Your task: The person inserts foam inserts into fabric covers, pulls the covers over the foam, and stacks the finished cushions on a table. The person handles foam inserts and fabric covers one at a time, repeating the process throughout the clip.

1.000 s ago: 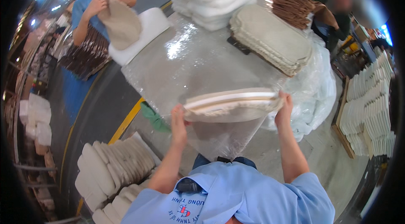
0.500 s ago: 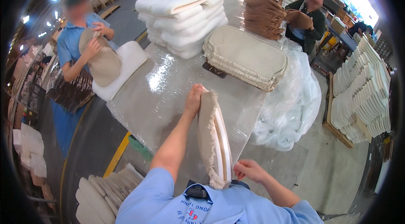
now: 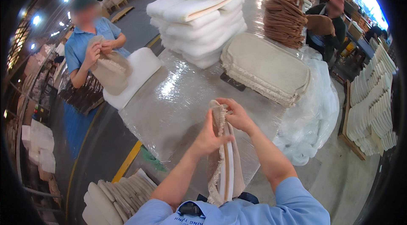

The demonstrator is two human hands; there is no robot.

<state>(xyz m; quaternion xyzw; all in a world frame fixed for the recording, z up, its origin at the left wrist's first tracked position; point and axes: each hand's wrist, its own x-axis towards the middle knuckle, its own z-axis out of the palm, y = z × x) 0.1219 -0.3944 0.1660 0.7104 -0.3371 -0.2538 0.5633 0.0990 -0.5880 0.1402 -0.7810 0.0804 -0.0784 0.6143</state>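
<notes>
A beige fabric cushion cover [image 3: 238, 170] with frayed edges stands on its side between me and the table. White padding with a tan layer in its middle [image 3: 226, 165] shows through its open side. My left hand [image 3: 207, 138] is closed on the cover's left side below its far end, thumb across the opening. At the far end my right hand [image 3: 236, 115] grips the frayed edge with bent fingers. The near end of the cover rests against my blue shirt [image 3: 292, 204].
The plastic-covered table [image 3: 165, 117] bears stacked beige covers [image 3: 267, 66], white padding [image 3: 197, 25] and brown covers [image 3: 283, 17]. Clear plastic [image 3: 311, 114] hangs at its right. One co-worker [image 3: 93, 38] handles a beige cover at left; another [image 3: 333, 21] stands far right. Cushions [image 3: 116, 199] lie lower left.
My right hand has moved from the cover's near end to its far end. My left hand has slid nearer along the side. The cover's opening now faces up more.
</notes>
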